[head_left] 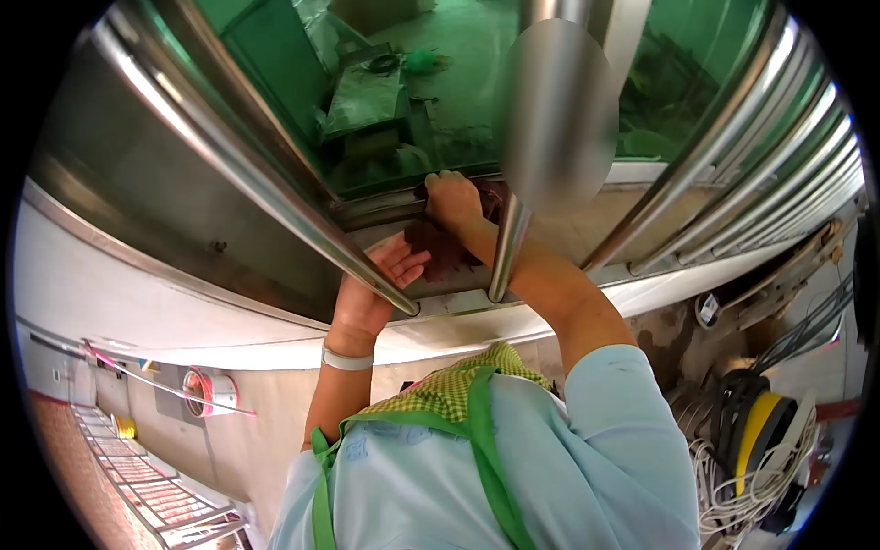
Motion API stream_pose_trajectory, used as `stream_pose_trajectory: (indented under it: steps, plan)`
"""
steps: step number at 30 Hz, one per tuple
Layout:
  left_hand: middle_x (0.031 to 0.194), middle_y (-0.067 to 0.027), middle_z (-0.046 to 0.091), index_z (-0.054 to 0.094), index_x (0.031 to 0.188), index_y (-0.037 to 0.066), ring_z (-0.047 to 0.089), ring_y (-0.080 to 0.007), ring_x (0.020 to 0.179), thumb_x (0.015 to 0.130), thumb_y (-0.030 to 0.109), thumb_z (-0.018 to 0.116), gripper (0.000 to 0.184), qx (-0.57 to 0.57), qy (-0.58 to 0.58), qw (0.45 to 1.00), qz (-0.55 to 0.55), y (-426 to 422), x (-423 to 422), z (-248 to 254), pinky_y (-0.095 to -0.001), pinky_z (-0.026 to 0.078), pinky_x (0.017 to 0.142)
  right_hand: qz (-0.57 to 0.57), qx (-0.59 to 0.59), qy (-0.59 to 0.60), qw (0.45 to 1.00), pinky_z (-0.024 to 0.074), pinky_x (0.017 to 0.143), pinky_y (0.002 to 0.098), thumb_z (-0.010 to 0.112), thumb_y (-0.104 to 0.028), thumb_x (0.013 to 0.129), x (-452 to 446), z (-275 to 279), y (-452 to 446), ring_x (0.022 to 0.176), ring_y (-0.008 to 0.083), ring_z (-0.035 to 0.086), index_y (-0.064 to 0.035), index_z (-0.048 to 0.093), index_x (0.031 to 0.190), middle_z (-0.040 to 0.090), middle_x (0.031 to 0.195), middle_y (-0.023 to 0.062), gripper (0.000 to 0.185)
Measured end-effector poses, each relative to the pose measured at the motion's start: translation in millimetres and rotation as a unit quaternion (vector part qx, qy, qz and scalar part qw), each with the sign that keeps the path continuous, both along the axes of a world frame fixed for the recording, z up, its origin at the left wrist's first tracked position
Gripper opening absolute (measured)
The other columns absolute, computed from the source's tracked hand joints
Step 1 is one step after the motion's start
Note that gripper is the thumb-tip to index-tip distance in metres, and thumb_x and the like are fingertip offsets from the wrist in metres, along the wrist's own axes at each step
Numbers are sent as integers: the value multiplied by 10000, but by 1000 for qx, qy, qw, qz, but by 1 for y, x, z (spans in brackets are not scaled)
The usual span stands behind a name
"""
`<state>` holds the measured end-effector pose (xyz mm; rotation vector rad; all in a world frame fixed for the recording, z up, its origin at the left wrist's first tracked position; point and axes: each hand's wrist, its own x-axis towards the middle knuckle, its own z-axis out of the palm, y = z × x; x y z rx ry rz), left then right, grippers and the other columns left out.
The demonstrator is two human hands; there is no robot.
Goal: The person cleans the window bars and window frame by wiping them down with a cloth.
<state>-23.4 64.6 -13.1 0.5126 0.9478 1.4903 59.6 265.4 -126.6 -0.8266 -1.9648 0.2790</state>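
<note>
Dark red cloth (442, 251) lies bunched on the window sill behind the metal bars. Reaching between the bars, my right hand (455, 199) is closed on the cloth's upper part, close to the bottom of the green-tinted window (477, 110). My left hand (390, 266), a pale band round its wrist, is open with the palm turned up. Its fingers are at the cloth's left edge; I cannot tell whether they touch it. A bar (510, 238) stands against my right forearm, and another bar (339, 247) slants past my left hand.
More metal bars (706, 147) run along the right. Below the ledge are a white bucket (220, 391) at left, and a yellow-and-black machine (763, 431) with tangled white cable (724, 486) at right. A metal railing (137, 467) stands at lower left.
</note>
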Motion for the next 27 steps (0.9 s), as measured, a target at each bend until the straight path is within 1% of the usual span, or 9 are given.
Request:
stream_pose_trajectory:
  steps: [2, 6, 12, 14, 18, 22, 24, 25, 27]
  plan:
    - [1012, -136, 571, 515, 1080, -41, 586, -287, 934, 822, 200, 611, 365, 8, -19, 999, 36, -4, 5, -2, -331, 478, 777, -21, 134, -2, 991, 468, 717, 393, 529, -92, 690, -7, -6, 0, 810, 308, 574, -44, 590, 759, 582, 789, 147, 104]
    - [1065, -145, 547, 498, 1142, -43, 572, -296, 936, 876, 226, 496, 378, 22, 53, 992, 116, -10, 17, -10, -347, 472, 808, 33, -29, -174, 984, 458, 739, 400, 520, -135, 737, 3, 49, -15, 836, 310, 573, -61, 633, 821, 604, 844, 145, 159]
    - [905, -132, 577, 508, 1051, -51, 605, -255, 833, 857, 260, 540, 368, 25, 72, 995, 63, -16, 7, -19, -318, 493, 732, 221, -37, -105, 969, 454, 792, 416, 493, -76, 690, -34, 44, -14, 882, 353, 572, -47, 611, 998, 619, 900, 182, 331]
    - [903, -117, 569, 512, 1052, -40, 598, -240, 838, 876, 294, 504, 378, 27, 73, 996, 47, -21, 6, -22, -334, 486, 760, 260, -134, -218, 931, 443, 817, 404, 502, -79, 685, -38, 59, -11, 955, 348, 549, -44, 596, 1029, 600, 993, 186, 359]
    - [946, -95, 563, 507, 1089, -11, 572, -228, 883, 906, 360, 433, 420, 105, 53, 993, 14, -29, 6, -34, -371, 444, 846, 357, -171, -228, 890, 434, 844, 380, 493, -37, 685, -60, 52, 4, 992, 355, 540, -19, 557, 1079, 586, 1024, 211, 399]
    - [990, -75, 556, 496, 1126, 11, 550, -218, 917, 918, 377, 410, 430, 154, 24, 988, 25, -32, 8, -48, -379, 415, 890, 443, -102, -71, 888, 427, 868, 374, 508, -32, 729, -76, 74, -20, 1003, 375, 534, 31, 508, 1103, 565, 1053, 236, 379]
    - [1006, -60, 547, 487, 1137, 23, 539, -208, 926, 917, 346, 433, 395, 165, 16, 985, 45, -35, 12, -49, -366, 413, 890, 378, -192, -225, 877, 426, 865, 384, 524, -107, 753, -83, 100, -37, 1009, 384, 526, 27, 508, 1104, 561, 1059, 244, 375]
    - [1010, -51, 541, 481, 1140, 30, 535, -205, 928, 916, 328, 442, 374, 142, 26, 988, 56, -35, 12, -52, -359, 415, 885, 379, -114, -335, 855, 410, 890, 409, 503, -92, 768, -94, 85, -32, 1025, 382, 510, -1, 395, 1242, 532, 1116, 225, 494]
    - [989, -32, 527, 465, 1142, 40, 527, -184, 904, 917, 271, 452, 323, 120, 25, 990, 73, -36, 14, -52, -335, 428, 858, 368, -63, -354, 857, 403, 894, 418, 514, -104, 756, -95, 76, -42, 1031, 390, 503, 1, 403, 1234, 534, 1109, 222, 502]
